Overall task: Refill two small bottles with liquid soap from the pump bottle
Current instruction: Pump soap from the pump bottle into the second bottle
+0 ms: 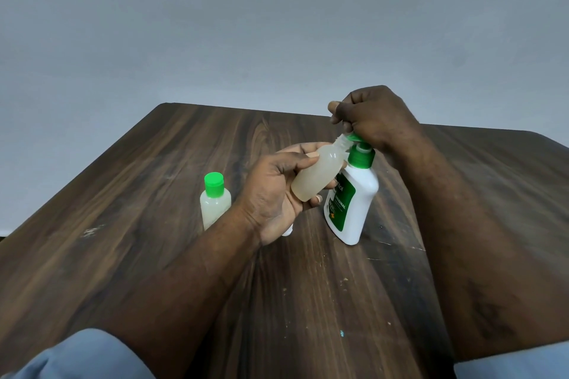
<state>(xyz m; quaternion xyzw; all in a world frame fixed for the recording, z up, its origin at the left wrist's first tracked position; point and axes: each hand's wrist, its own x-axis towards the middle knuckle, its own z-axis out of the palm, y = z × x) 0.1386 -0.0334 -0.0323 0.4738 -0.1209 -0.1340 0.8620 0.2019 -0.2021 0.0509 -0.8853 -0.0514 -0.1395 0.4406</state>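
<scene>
The left hand (277,191) is holding the open small bottle (317,174), fingers curled round it, tipping its neck up against the green spout of the pump bottle (354,206). The right hand (372,120) is curling its fingers over the pump top. The open small bottle is looking cloudy and pale. The capped small bottle (215,200) is standing on the table (123,194), left of both hands.

Dark wood table (154,224), grey wall (246,24)
</scene>
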